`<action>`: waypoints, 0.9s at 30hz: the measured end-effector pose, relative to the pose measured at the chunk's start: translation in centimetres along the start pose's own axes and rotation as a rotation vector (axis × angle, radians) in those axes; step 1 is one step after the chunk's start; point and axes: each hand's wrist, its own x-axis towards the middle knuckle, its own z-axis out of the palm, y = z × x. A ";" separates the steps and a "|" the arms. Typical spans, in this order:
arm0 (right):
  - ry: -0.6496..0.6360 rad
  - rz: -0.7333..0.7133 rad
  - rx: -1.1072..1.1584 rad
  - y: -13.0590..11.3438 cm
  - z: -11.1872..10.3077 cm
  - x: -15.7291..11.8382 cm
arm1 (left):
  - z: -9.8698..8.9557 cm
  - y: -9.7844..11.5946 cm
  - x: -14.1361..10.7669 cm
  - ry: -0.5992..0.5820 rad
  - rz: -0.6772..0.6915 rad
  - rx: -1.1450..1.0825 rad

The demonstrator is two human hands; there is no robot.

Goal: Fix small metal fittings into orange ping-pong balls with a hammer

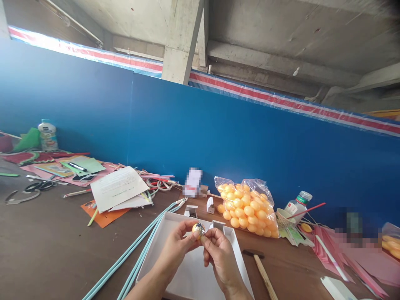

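Evidently the shiny ball (199, 229), part gold and part silver, is held up over the far half of a shallow white tray (194, 276). The left hand (183, 241) has thumb and fingertips clamped on its left side; the right hand (217, 250) pinches it at the lower right, thumb and forefinger together.

The tray rests on a brown bench (56, 250). Pale blue rods (128, 251) run slantwise along its left edge; a hammer (263, 271) with a wooden handle lies beside its right edge. Just past the far right corner stands a clear bag of orange balls (248, 208).

Along the bench's far edge, to the left, printed paper (118, 189) lies over coloured scraps, with black-handled scissors (42, 185) nearby; to the right are a bottle (300, 204), a paper cup (284, 218) and pink sheets (371, 260).

Behind rises a blue partition (187, 125), topped by striped sheeting (265, 96). Above it show a concrete pillar (181, 41) and a bare concrete ceiling (265, 21).
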 end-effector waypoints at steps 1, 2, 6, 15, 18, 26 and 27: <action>0.000 -0.005 -0.010 0.0 0.0 0.0 | 0.0 0.0 0.0 -0.002 -0.005 -0.004; 0.001 -0.008 -0.017 0.0 0.0 0.1 | 0.0 0.1 0.0 -0.004 -0.015 -0.008; -0.016 -0.005 0.027 -0.1 -0.1 0.0 | -0.1 0.4 0.0 -0.017 -0.068 -0.056; -0.036 -0.003 0.030 -0.4 0.1 -0.2 | -0.3 0.1 0.2 -0.054 -0.085 -0.106; -0.012 -0.029 -0.046 -0.3 0.1 0.0 | -0.3 -0.2 0.3 -0.050 -0.078 -0.089; -0.013 -0.064 -0.095 -0.5 0.3 -0.1 | -0.3 0.4 0.0 -0.069 -0.081 -0.085; -0.020 -0.071 -0.096 -1.0 0.4 -0.3 | -0.3 0.6 -0.1 -0.074 -0.088 -0.106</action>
